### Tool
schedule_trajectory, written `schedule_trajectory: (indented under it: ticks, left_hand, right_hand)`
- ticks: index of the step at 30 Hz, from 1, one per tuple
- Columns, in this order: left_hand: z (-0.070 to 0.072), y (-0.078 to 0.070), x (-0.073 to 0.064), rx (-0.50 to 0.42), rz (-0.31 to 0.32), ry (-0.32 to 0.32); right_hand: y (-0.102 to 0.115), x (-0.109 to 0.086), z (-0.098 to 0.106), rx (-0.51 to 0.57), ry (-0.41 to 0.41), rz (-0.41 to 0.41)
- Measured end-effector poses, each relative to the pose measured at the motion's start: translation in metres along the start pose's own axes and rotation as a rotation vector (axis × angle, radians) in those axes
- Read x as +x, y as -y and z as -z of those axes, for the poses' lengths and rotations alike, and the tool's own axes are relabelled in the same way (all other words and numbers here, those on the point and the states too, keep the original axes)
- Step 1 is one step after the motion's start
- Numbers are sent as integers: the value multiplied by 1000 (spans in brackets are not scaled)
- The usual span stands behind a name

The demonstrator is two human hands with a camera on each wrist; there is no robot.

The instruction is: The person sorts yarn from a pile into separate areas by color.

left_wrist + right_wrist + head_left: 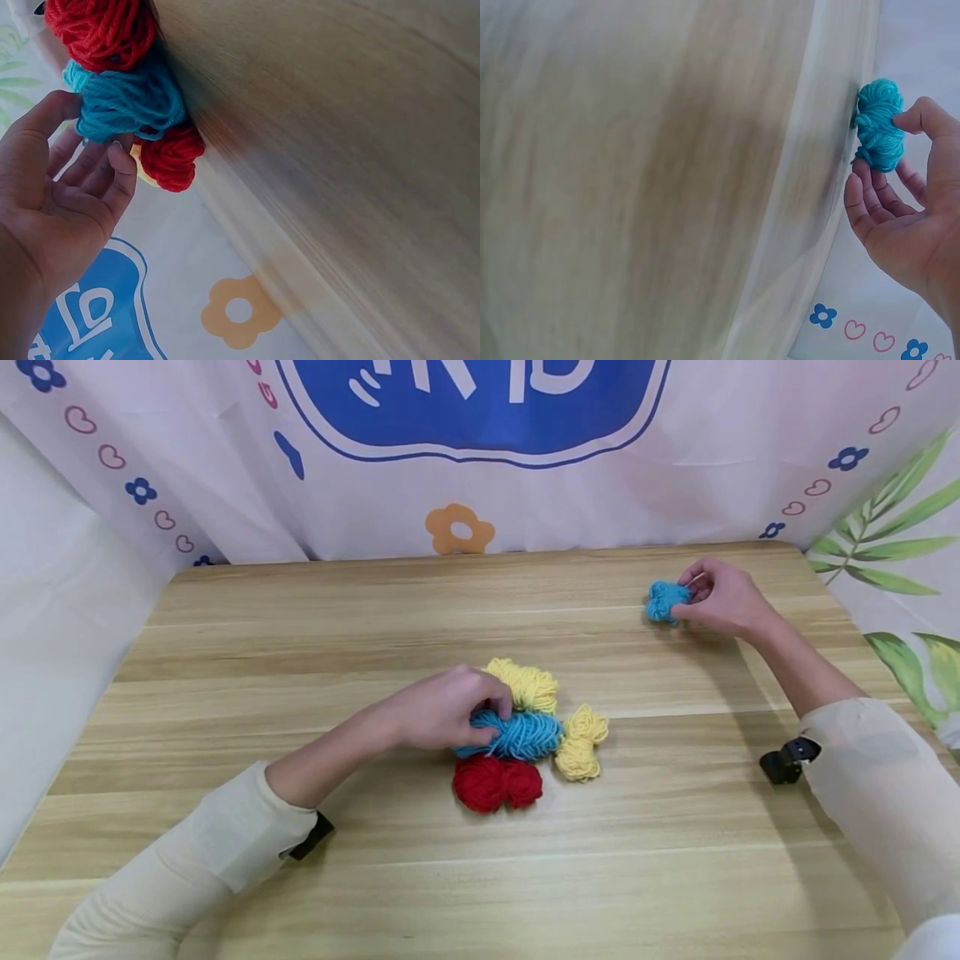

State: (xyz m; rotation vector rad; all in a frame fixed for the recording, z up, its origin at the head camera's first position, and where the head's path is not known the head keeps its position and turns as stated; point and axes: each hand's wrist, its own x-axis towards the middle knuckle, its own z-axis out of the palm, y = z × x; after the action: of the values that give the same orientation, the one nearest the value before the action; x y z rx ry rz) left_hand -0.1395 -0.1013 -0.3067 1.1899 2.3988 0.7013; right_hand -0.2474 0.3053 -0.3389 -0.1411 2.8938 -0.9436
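Note:
My left hand [446,706] pinches a long blue yarn skein [528,735] between thumb and fingers, in the middle of a small cluster. A yellow skein [528,683] lies on its far side, a red skein [498,783] on its near side, and a second yellow skein [583,743] stands across its right end. In the left wrist view, another red skein [172,157] shows low behind the blue one, hidden from the head view. At the far right of the table, my right hand [723,597] holds a small blue skein [881,126], tied at its middle, by thumb and fingertips.
The wooden table [300,635] runs back to a white printed cloth [375,510] with a blue sign and flowers. A leaf-patterned cloth [900,560] hangs at the right. Black wrist cameras [787,762] sit under both sleeves, close over the tabletop.

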Motion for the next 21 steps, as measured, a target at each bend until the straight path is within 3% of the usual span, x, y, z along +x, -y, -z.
schedule_trajectory:
  ticks: [21]
  left_hand:
    - [3,-3,-2,-23,-29,-82]
  right_hand:
    - [-2,-5,6,34,43,14]
